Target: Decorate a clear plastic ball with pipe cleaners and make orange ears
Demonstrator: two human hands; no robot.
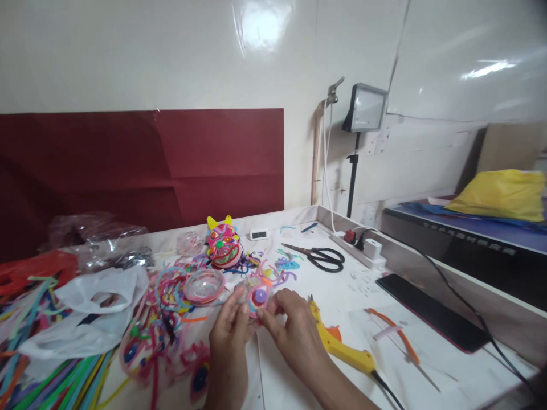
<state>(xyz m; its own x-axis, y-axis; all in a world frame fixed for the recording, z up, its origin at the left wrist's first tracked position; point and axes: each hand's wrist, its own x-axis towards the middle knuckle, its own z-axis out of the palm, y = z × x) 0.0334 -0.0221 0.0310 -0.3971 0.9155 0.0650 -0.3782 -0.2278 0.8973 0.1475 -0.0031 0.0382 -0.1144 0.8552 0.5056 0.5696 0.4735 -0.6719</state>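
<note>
Both hands meet over the white table around a small clear plastic dome trimmed with pink pipe cleaner and a purple bead. My left hand pinches its left edge with fingers closed. My right hand grips its right edge, fingers curled. A second clear dome with pink trim lies just to the left. Behind it stands a finished pink pipe-cleaner cat-like head with yellow ears.
A yellow glue gun lies right of my right hand. Black scissors, a power strip, a dark tablet, white plastic bags and heaps of coloured pipe cleaners surround the spot. A lamp stands behind.
</note>
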